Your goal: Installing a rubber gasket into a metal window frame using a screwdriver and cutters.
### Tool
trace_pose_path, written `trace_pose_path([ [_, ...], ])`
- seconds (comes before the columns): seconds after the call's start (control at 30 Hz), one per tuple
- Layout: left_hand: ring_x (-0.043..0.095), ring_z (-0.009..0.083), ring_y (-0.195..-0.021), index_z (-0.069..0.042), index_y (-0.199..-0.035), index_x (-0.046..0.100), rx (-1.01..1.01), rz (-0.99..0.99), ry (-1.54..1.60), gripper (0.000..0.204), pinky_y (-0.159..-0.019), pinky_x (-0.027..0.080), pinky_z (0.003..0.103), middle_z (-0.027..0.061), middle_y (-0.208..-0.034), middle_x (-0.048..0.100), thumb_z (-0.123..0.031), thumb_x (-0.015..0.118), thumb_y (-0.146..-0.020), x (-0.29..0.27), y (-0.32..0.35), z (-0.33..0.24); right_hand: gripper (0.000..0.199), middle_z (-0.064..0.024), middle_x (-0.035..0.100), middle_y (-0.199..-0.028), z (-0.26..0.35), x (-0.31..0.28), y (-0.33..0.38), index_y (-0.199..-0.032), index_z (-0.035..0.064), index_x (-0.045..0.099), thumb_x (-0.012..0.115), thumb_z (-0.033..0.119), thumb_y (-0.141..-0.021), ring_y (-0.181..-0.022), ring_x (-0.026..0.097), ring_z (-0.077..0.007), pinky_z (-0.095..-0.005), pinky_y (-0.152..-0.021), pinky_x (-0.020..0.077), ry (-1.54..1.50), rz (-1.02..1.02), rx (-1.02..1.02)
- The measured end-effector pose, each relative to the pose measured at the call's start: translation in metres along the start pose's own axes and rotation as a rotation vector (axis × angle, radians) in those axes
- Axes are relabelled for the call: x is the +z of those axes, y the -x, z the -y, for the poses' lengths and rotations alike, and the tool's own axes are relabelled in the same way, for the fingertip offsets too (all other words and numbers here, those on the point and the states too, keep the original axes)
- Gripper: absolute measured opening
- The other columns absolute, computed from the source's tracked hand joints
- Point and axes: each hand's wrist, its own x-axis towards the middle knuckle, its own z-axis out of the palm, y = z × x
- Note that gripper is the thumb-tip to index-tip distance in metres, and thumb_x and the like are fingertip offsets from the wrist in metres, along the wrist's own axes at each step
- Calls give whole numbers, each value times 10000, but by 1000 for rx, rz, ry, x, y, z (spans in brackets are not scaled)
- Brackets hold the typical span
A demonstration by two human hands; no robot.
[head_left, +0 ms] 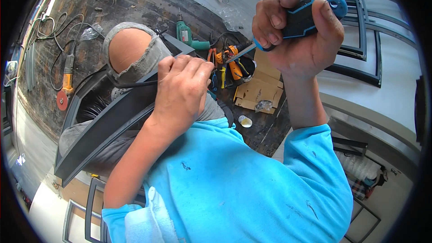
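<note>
My right hand [302, 56], raised at the upper right, is wrapped round the blue and black handle of a screwdriver [300, 21]. Its metal shaft slants down to the left toward my other hand; the tip is hard to make out there. A dark grey metal frame [105, 130] lies tilted across my lap. At its upper end my left hand [181, 87] is closed, fingers bent, on a black rubber strip [135, 84]. The strip runs out from the fingers to the left, above the frame, and curves near my bare knee. What the left fingertips press on is hidden.
On the dark floor ahead lie a green drill [184, 33], a pouch of hand tools [234, 69], flattened cardboard [261, 91] and a small round tub [245, 121]. An angle grinder [67, 81] with its cord lies at left. More dark frames [360, 40] stand at right.
</note>
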Motion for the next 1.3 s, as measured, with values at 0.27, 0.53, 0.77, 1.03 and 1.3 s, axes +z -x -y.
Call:
trace_pose_path([
  [0.27, 607, 286, -871, -36, -1015, 671, -56, 124, 46, 197, -803, 425, 411, 98, -935, 666, -7, 660, -820, -33, 4, 9, 192, -18, 641, -856, -23, -10, 28, -978, 17, 631, 749, 79, -840, -787, 630, -86, -250, -703, 513, 421, -88, 389],
  [0.53, 602, 288, -853, -35, -953, 683, -122, 125, 102, 169, -792, 414, 403, 93, -888, 661, 21, 655, -796, -28, 3, 8, 245, -69, 589, -831, -24, 5, 33, -1118, -12, 540, 647, 93, -925, -608, 561, -118, -280, -545, 492, -73, -449, 23],
  [0.77, 613, 274, -883, -39, -951, 691, -149, 16, 117, 156, -822, 400, 408, 84, -892, 669, -53, 724, -799, -24, 9, 2, 351, -62, 512, -911, -35, 12, 2, -1177, 27, 545, 444, 326, -1023, -666, 467, -123, -296, -593, 429, -155, -207, 21],
  [1.03, 606, 240, -874, -57, -922, 699, -132, -81, 57, 177, -814, 376, 389, 50, -878, 663, -103, 778, -771, -8, 13, 2, 220, -118, 538, -783, -40, 10, -3, -1070, 45, 532, 551, 248, -989, -537, 508, -187, -347, -494, 465, -241, -415, 20],
  [1.3, 602, 223, -863, -71, -915, 688, -89, -65, 0, 136, -827, 358, 381, 35, -872, 659, -119, 745, -801, -1, 17, 6, 238, -126, 538, -764, -36, 30, -6, -1018, 49, 502, 644, 227, -950, -523, 492, -173, -326, -480, 431, -371, -378, 145],
])
